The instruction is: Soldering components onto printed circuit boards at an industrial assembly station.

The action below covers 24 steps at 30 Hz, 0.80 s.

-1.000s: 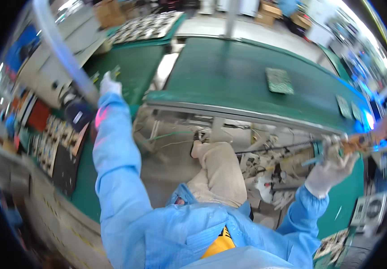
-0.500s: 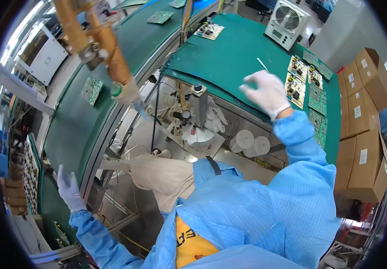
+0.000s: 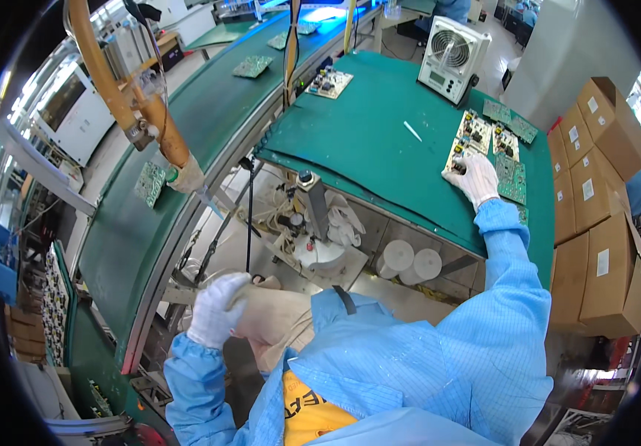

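My right hand (image 3: pixel 475 178), in a white glove, is at the right side of the green-topped table (image 3: pixel 365 126). Its fingers close round the near end of a tan circuit board (image 3: pixel 470 131) with tall parts on it, and the hand hides that end. My left hand (image 3: pixel 215 311), also gloved, hovers over my lap beside the conveyor. Its fingers are loosely bent and apart, with nothing visible in them. Green circuit boards (image 3: pixel 511 178) lie just right of my right hand. A short white stick (image 3: pixel 412 131) rests on the table to its left.
A fan unit (image 3: pixel 450 61) stands at the table's far edge, near another tan board (image 3: pixel 329 82). Left of the table runs a green conveyor (image 3: pixel 124 245) carrying a green board (image 3: pixel 150 184). A tan cylindrical tool (image 3: pixel 166 130) hangs over it. Cardboard boxes (image 3: pixel 588 275) are stacked at right.
My right hand has come down from above the table onto the tan board. My left hand has left the conveyor's edge, moving right to above my lap, with its fingers bending. The view has shifted slightly.
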Tool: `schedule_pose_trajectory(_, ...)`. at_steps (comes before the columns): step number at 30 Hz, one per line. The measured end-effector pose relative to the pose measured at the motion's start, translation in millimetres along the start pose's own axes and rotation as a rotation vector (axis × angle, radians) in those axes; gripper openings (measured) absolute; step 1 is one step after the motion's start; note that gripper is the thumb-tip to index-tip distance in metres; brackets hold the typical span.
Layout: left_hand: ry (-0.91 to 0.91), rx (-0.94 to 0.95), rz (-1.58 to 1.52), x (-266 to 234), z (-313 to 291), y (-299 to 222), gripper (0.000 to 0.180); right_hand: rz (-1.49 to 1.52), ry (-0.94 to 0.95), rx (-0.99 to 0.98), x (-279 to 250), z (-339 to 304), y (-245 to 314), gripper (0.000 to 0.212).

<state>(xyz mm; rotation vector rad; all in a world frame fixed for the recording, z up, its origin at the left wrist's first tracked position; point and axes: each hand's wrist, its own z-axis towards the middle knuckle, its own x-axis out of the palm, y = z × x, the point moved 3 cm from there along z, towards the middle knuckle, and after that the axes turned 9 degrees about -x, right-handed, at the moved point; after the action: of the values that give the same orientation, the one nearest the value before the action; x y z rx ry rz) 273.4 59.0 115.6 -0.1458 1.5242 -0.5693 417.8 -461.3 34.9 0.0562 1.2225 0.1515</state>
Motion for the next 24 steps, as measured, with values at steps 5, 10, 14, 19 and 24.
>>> schedule_pose_trajectory(5, 0.077, 0.052, -0.039, 28, 1, -21, 0.036, 0.127, -0.267, 0.039, 3, -4, 1, 0.047)
schedule_pose_trajectory(10, -0.014, 0.088, -0.169, 45, 10, -47, 0.066, 0.873, -0.601, 0.114, -76, -18, 129, 0.039)
schedule_pose_trajectory(14, -0.169, 0.122, -0.346, 50, 30, -96, 0.082, 1.09, -0.701, -0.091, -75, -57, 217, 0.033)
schedule_pose_trajectory(19, -0.352, 0.055, -0.568, 76, 14, -67, 0.069, 1.423, -0.419, -0.211, -38, -115, 310, 0.046)
schedule_pose_trajectory(24, -0.414, -0.234, -0.908, 83, -29, -53, 0.053, 1.44, -0.133, -0.477, -19, -132, 323, 0.043)
